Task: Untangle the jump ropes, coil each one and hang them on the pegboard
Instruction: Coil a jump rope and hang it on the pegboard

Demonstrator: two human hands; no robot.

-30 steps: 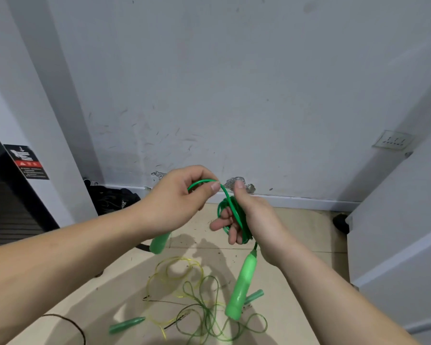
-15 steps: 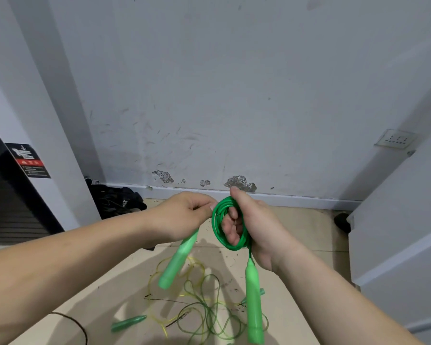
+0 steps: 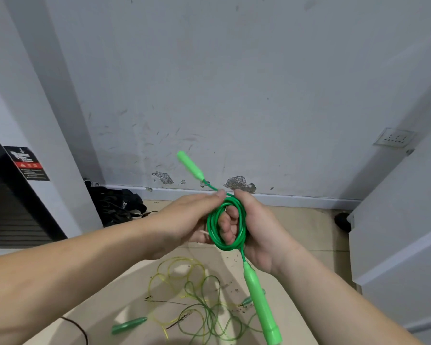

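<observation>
A bright green jump rope is wound in a small coil around the fingers of my right hand, which grips it. One light green handle hangs down from the coil. The other handle sticks up and to the left in front of the wall. My left hand pinches the rope end at the top of the coil. On the floor below lie tangled thin ropes, yellow and dark green, with a dark green handle. No pegboard is in view.
A scuffed grey wall stands close ahead with a white baseboard. A black pile lies in the left corner beside a dark unit with a warning sticker. White panels close the right side. A black cord crosses the floor.
The free handle swung from hanging low at the left up over the coil and now points up-left. My left hand rose to the coil's top. The other handle swung slightly.
</observation>
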